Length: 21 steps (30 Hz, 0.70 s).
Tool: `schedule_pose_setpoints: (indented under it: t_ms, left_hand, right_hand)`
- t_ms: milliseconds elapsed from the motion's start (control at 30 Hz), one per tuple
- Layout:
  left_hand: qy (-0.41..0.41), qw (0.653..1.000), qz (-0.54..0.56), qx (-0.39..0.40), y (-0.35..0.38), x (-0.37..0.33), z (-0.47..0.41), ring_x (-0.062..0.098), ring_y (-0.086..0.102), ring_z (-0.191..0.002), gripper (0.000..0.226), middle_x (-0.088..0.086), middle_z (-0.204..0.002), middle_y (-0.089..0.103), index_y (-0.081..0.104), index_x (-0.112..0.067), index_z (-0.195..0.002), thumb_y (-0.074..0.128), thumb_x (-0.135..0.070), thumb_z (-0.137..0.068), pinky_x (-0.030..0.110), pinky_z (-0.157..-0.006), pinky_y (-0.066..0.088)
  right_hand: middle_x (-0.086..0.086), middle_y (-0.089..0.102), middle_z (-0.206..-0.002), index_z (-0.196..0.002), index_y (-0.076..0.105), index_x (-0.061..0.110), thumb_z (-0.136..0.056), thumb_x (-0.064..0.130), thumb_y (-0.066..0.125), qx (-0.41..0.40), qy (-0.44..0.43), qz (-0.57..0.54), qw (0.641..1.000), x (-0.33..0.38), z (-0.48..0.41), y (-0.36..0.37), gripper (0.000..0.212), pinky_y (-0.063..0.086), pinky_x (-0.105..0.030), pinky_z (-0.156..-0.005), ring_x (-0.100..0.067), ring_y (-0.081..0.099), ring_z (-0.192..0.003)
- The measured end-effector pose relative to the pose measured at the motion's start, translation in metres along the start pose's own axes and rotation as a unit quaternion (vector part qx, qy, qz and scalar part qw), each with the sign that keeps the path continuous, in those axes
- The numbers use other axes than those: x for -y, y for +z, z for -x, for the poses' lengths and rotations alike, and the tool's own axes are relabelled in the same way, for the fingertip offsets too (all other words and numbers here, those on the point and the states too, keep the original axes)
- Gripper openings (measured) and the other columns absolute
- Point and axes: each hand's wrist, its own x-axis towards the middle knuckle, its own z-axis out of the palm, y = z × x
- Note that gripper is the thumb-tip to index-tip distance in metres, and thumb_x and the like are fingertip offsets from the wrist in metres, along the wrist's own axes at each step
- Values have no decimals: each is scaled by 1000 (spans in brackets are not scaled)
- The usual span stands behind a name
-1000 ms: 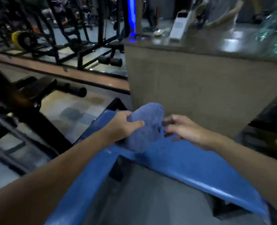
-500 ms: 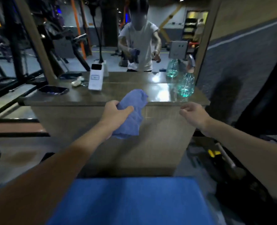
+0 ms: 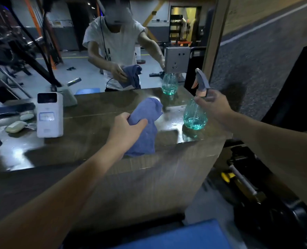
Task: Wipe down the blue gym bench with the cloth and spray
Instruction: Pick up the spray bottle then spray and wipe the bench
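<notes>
My left hand [image 3: 126,131] grips a bunched blue cloth [image 3: 146,126] above the dark wooden counter [image 3: 88,126]. A clear spray bottle [image 3: 195,114] with turquoise liquid, a grey head and a pink trigger stands near the counter's right edge. Around its neck, just below the trigger, curl the thumb and fingers of my right hand [image 3: 214,105]. Only the near end of the blue gym bench [image 3: 176,236] shows, at the bottom of the view, below the counter front.
A white box-shaped device [image 3: 49,115], a small pale case [image 3: 15,127] and a dark phone [image 3: 10,109] lie on the counter's left. A mirror behind reflects me and the bottle. A wall socket [image 3: 177,60] sits above the bottle. Black gym equipment [image 3: 257,194] stands at right.
My view rose from the bench to the counter. My right hand let go of the cloth and moved right and forward onto the spray bottle's neck. My left hand kept the cloth.
</notes>
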Motion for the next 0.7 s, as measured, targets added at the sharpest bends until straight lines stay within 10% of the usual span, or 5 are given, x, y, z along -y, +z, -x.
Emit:
schedule_pose_setpoints:
  t_ms: [267, 700]
  left_hand:
    - [-22, 1000, 5, -7, 10, -6, 37, 12, 67, -74, 27, 7, -85, 68, 61, -4, -92, 70, -29, -88, 23, -60, 49]
    - [-72, 995, -59, 48, 42, 75, 168, 13, 49, -71, 20, -2, -82, 49, 44, -9, -95, 62, -16, -91, 26, -60, 39]
  right_hand:
    - [5, 60, -79, -92, 58, 19, -88, 22, 68, 35, -94, -1, 995, 5, 21, -7, 12, 43, -23, -60, -9, 54, -70]
    - [-5, 54, -74, -111, 55, 11, -73, 22, 57, 50, -45, -127, 990, -64, 196, -32, 39, 42, -32, -57, -15, 50, -64]
